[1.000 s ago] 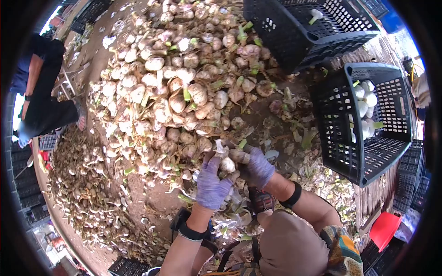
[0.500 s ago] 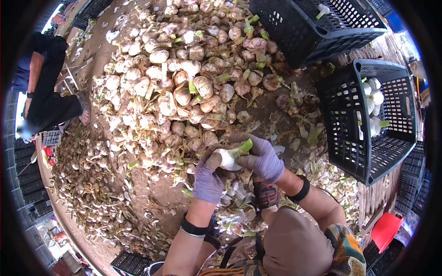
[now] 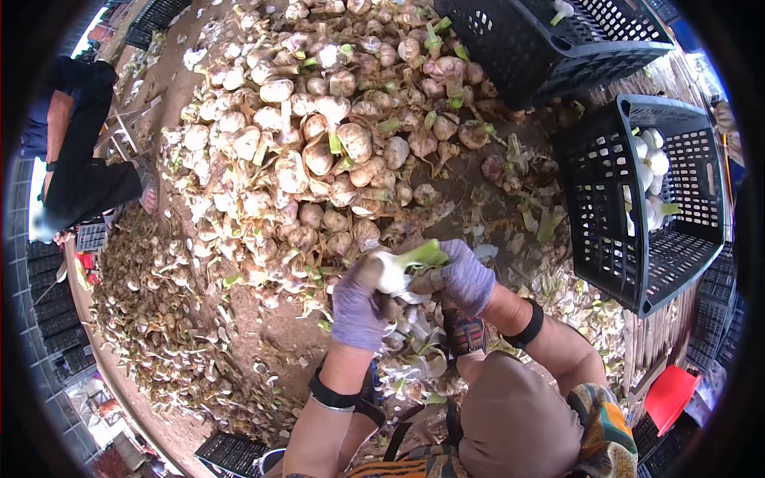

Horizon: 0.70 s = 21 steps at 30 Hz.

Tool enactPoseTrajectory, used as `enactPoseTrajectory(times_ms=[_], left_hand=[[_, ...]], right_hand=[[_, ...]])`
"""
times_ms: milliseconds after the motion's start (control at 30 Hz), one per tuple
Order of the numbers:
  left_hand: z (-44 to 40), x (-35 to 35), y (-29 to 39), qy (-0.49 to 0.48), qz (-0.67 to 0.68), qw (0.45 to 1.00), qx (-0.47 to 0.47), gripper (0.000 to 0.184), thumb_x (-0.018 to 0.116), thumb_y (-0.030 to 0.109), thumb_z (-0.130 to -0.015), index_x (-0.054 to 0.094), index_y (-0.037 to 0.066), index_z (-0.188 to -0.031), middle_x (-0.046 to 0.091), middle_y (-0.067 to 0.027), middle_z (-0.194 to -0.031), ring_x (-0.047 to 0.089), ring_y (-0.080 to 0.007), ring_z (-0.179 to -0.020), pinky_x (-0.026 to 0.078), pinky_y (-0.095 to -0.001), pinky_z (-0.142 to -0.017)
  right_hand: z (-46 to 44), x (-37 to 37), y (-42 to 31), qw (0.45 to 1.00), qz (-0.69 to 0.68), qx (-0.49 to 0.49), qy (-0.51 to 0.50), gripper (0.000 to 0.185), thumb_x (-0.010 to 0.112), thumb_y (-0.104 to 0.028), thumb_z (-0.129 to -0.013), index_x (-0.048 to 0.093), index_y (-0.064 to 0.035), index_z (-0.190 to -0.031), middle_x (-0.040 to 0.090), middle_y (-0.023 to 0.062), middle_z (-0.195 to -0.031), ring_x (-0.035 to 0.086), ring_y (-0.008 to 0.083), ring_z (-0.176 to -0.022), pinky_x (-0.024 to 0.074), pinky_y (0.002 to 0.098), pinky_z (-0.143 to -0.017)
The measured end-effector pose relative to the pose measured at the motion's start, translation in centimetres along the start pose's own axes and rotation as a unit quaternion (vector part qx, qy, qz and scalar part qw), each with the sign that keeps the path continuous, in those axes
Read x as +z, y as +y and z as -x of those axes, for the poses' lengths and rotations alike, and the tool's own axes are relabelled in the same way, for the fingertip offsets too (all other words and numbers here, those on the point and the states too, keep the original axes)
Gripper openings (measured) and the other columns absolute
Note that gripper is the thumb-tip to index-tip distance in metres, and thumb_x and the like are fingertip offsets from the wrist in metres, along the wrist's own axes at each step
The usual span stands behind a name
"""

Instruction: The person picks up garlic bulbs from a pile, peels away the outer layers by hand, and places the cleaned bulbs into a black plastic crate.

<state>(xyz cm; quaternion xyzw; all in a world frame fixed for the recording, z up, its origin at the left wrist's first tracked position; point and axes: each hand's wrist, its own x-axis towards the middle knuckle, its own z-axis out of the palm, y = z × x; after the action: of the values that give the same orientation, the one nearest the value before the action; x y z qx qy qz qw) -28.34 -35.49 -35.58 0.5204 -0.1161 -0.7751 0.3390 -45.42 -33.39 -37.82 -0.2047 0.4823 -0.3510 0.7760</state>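
A white garlic bulb (image 3: 392, 275) with a green stem pointing up and right is between my gloved hands, in front of the large garlic pile (image 3: 319, 151). My left hand (image 3: 358, 307) has its fingers wrapped round the bulb's left side. My right hand (image 3: 460, 279) is closed at the stem side, with pale loose skin at its fingertips; the exact grip there is partly hidden. Both hands wear purple-grey gloves with dark, dirty fingers. Peeled skins (image 3: 410, 366) lie on the ground below the hands.
A black crate (image 3: 621, 215) at the right holds several white bulbs. Another black crate (image 3: 550, 64) stands at the upper right. A smaller garlic heap (image 3: 175, 319) lies lower left. A person (image 3: 80, 151) is at the far left. A red container (image 3: 669, 398) sits lower right.
The bulb was dirty and partly covered a second ago; now it shows white. Its stem points up and right, and my right hand has shifted slightly right, with loose skin at its fingers.
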Motion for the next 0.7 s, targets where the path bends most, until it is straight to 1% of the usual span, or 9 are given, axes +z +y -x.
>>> enactPoseTrajectory(times_ms=[67,133,200,333,400,467,533,600,700], left_hand=[[0.1,0.2,1.0,0.011,-0.020,0.999,-0.037,0.058,0.065,0.053,-0.072,0.059,0.002,-0.097,0.064,-0.0078,-0.073,0.055,-0.0095,-0.046,0.041,-0.0164,-0.034],[0.2,0.4,1.1,-0.001,-0.051,0.998,-0.041,0.061,0.062,0.056,-0.073,0.059,0.001,-0.097,0.064,-0.0081,-0.074,0.056,-0.0106,-0.047,0.042,-0.0176,-0.034],[-0.2,0.1,0.6,-0.015,-0.084,0.995,-0.046,0.064,0.059,0.060,-0.073,0.059,0.000,-0.097,0.064,-0.0084,-0.074,0.058,-0.0117,-0.048,0.043,-0.0188,-0.034],[-1.1,-0.2,-0.6,-0.005,0.066,0.997,-0.041,0.064,0.064,0.053,-0.075,0.053,-0.001,-0.107,0.063,-0.0113,-0.081,0.061,-0.0174,-0.054,0.052,-0.0257,-0.043],[-1.2,-1.0,-0.1,-0.136,0.077,0.986,-0.064,0.063,0.064,0.052,-0.075,0.053,-0.002,-0.107,0.064,-0.0117,-0.081,0.062,-0.0186,-0.054,0.053,-0.0273,-0.044],[-1.1,-0.8,-0.4,-0.124,0.070,0.989,-0.049,0.062,0.063,0.050,-0.077,0.052,-0.002,-0.108,0.064,-0.0111,-0.080,0.061,-0.0185,-0.053,0.054,-0.0289,-0.045],[-1.3,-0.9,-1.1,-0.108,0.032,0.993,-0.043,0.062,0.063,0.050,-0.077,0.052,-0.003,-0.108,0.063,-0.0114,-0.080,0.061,-0.0188,-0.053,0.053,-0.0287,-0.046],[-0.8,-0.7,-1.1,-0.101,0.013,0.993,-0.056,0.055,0.064,0.042,-0.079,0.052,-0.002,-0.108,0.062,-0.0116,-0.084,0.062,-0.0180,-0.062,0.053,-0.0264,-0.048],[0.2,-0.3,-1.0,-0.088,-0.086,0.992,0.009,0.045,0.067,0.022,-0.076,0.052,-0.001,-0.112,0.061,-0.0107,-0.097,0.061,-0.0162,-0.083,0.052,-0.0236,-0.057]], right_hand=[[-0.2,-0.6,0.4,0.999,-0.002,-0.022,-0.026,0.035,0.066,-0.002,-0.070,0.061,-0.0024,-0.105,0.063,0.0035,-0.079,0.058,0.0096,-0.066,0.0475,0.0225,-0.055],[-0.1,-1.0,-0.3,0.982,0.161,-0.094,-0.025,0.034,0.065,0.000,-0.070,0.061,-0.0023,-0.103,0.063,0.0025,-0.079,0.056,0.0084,-0.066,0.0459,0.0221,-0.057],[-0.2,-0.8,-1.0,0.987,0.141,-0.080,-0.017,0.035,0.066,-0.002,-0.070,0.061,-0.0019,-0.104,0.062,0.0018,-0.078,0.054,0.0072,-0.066,0.0443,0.0214,-0.059],[-0.4,-2.6,-1.2,0.996,0.025,-0.065,-0.061,0.052,0.068,-0.009,-0.070,0.050,-0.0027,-0.119,0.060,0.0052,-0.091,0.055,0.0099,-0.071,0.0465,0.0230,-0.061],[-0.2,-3.7,-1.7,0.992,-0.100,-0.078,0.025,0.057,0.069,-0.011,-0.071,0.047,-0.0025,-0.122,0.058,0.0055,-0.093,0.056,0.0113,-0.073,0.0474,0.0245,-0.061],[0.4,-3.2,-1.5,0.992,-0.059,-0.102,0.037,0.055,0.070,-0.013,-0.072,0.048,-0.0016,-0.120,0.058,0.0047,-0.090,0.056,0.0112,-0.075,0.0475,0.0242,-0.062],[-0.1,-2.3,-0.5,0.995,-0.023,-0.097,-0.031,0.053,0.070,-0.014,-0.072,0.048,-0.0019,-0.119,0.059,0.0050,-0.093,0.057,0.0108,-0.077,0.0479,0.0236,-0.063],[0.2,-1.5,-0.5,0.994,-0.030,-0.097,-0.027,0.054,0.076,-0.023,-0.070,0.052,0.0000,-0.112,0.059,0.0034,-0.096,0.057,0.0104,-0.082,0.0493,0.0265,-0.069],[0.2,-1.2,-1.0,0.997,0.016,-0.042,0.056,0.029,0.070,-0.006,-0.072,0.061,-0.0022,-0.099,0.061,0.0043,-0.090,0.058,0.0129,-0.081,0.0486,0.0265,-0.071]])
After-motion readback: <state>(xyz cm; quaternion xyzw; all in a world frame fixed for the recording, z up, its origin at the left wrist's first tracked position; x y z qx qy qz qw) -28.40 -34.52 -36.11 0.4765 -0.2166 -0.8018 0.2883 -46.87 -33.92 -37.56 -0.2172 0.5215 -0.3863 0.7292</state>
